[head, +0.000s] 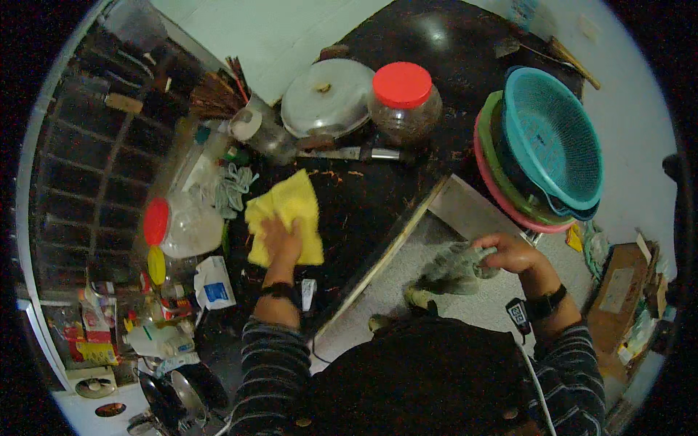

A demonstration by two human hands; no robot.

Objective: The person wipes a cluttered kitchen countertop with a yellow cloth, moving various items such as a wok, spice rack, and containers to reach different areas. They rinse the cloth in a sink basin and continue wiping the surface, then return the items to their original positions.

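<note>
My left hand [282,240] presses flat on a yellow cloth [305,207] that lies on the black countertop [365,212]. In my right hand [510,253] a crumpled, greyish, translucent plastic bag [450,267] hangs over the floor, beyond the counter's edge. To the left of the cloth lie a bundle of pale cord [234,188] and a clear plastic jar [193,226] with a red lid. A white packet [214,283] with a blue label is nearer me, and a small white object [308,294] lies beside my left wrist.
Behind the cloth stand a lidded metal pan [330,98], a round red-lidded jar [403,117] and a knife [349,153]. Stacked plastic basins and a teal colander [556,141] are at the right. Bottles and packets crowd the left side. A cardboard box [616,289] sits at the lower right.
</note>
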